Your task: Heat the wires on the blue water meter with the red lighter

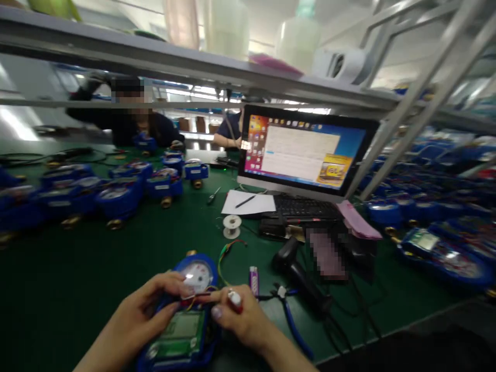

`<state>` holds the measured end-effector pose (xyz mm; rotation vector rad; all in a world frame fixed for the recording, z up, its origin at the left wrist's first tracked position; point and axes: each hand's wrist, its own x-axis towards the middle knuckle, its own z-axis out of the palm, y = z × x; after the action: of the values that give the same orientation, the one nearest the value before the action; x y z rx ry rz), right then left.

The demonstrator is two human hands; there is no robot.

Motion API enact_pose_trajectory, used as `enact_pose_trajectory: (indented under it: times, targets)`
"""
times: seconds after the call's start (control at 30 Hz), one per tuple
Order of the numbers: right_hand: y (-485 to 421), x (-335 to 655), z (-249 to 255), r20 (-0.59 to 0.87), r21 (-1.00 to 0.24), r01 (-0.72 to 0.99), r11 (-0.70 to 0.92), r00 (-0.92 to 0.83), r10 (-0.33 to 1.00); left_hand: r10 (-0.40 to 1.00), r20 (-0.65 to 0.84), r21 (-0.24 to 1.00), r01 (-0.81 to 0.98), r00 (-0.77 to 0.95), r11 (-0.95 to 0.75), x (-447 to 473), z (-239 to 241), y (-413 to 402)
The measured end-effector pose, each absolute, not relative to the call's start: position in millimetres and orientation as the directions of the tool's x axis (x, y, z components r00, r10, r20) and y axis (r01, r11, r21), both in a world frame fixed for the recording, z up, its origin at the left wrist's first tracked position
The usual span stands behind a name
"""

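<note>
Near the front edge of the green bench [116, 268], a blue water meter [186, 310] is lying flat, with its round dial [197, 275] pointing away from the person and a small green screen [182, 330] closer to them. Both hands are working on it.

The left hand [143, 310] is resting on the left side of the meter, with its fingers curled and its thumb and fingertips pinching thin wires [194, 300] over the middle of the meter. The right hand [240, 315] is closed around a small red and white thing [234, 299], which looks like a lighter. Its fingertips are touching the same wires, right beside the left fingertips.

More thin wires, green, yellow and red [228, 250], are curling up from the meter toward the middle of the bench. A purple lighter [253, 280] is lying just right of the dial. Blue-handled pliers [290, 315] are lying to the right of the hands, and a black scanner [298, 268] is sitting just past them.

Further back, a small white spool [232, 225], a sheet of paper with a pen [248, 202], a keyboard [306, 208] and a lit monitor [302, 152] are sitting near the middle. Many more blue meters [116, 194] are crowding the left and right ends. Another person [132, 121] is working at the far edge.
</note>
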<state>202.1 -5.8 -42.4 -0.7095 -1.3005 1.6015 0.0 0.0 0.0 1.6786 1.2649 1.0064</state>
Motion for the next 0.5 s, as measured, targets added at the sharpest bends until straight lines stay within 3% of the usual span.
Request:
enact_pose_trajectory:
  times: [0.17,0.3,0.5]
  targets:
    - [-15,210,-20,0.046,-0.993,-0.117,0.004,-0.364,0.930,0.907,0.015,0.965,0.231,0.421,-0.123,-5,16,6]
    - [-6,221,1,0.046,-0.993,-0.121,0.014,-0.266,0.963,0.912,-0.012,0.977,0.199,0.411,-0.077,1,21,4]
    - [-7,234,8,-0.067,-0.987,-0.102,-0.122,-0.427,0.902,0.931,0.034,0.959,0.252,0.364,-0.133,4,23,-2]
